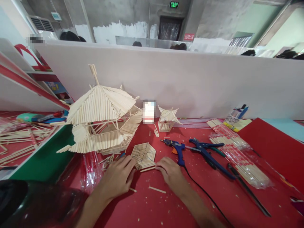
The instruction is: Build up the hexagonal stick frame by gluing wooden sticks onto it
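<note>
The left hand (118, 177) lies palm down on the red tabletop (180, 202), fingers loosely spread, its fingertips touching the near left edge of a flat hexagonal stick panel (143, 155). It grips nothing. The right hand (169, 171) rests just beside the panel's near right corner, fingers curled down; its fingertips meet the end of a loose stick (147, 169) lying along the panel's near edge, though I cannot tell whether they pinch it or only press on it.

The panel lies flat between the two hands and slightly beyond them, so both would reach forward and inward to it; the left hand is the nearer, already in contact. Being six-sided, the panel has no real long axis, its spokes running out from the centre. The loose stick's long axis runs left to right, one end toward each hand. Another short stick (157, 189) lies apart, nearer the body.

Just right of the right hand sits a blue glue gun (177, 148), nozzle pointing left, its black cord trailing toward the camera. Beyond it lie blue-handled cutters (209, 155) and a clear bag of sticks (237, 155).

Farther back, left of the panel, stands a large stick pagoda (102, 120), tilted, and a small stick pavilion (167, 119) stands near the white partition (190, 79).
</note>
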Tool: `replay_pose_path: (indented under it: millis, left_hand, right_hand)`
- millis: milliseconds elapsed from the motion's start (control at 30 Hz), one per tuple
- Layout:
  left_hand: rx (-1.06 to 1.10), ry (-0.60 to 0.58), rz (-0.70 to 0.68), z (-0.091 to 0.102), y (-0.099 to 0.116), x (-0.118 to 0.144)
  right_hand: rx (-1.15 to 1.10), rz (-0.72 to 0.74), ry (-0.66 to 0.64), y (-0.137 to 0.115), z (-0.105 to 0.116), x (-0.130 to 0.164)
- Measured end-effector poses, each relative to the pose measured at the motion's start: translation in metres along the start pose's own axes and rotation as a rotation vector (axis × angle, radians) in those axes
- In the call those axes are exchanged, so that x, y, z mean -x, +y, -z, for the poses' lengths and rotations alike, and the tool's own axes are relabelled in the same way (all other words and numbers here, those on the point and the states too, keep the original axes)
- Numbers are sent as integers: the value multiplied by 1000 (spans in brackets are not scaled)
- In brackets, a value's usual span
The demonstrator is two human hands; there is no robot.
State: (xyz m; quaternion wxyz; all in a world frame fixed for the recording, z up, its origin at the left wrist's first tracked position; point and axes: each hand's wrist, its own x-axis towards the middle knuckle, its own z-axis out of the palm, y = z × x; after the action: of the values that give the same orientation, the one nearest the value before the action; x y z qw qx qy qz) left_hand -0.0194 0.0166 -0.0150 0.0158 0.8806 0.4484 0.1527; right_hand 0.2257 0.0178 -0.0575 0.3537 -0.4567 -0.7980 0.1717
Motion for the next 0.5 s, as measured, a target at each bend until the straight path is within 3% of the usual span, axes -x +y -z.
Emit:
replay_pose_path:
  millis: [300, 500]
  left_hand:
    - [19, -37, 90, -11, 4, 1]
    - [-2, 31, 87, -16, 9, -2]
  right_hand:
    - [21, -17, -9, 1, -5, 0]
    - [39, -20, -5, 1, -7, 1]
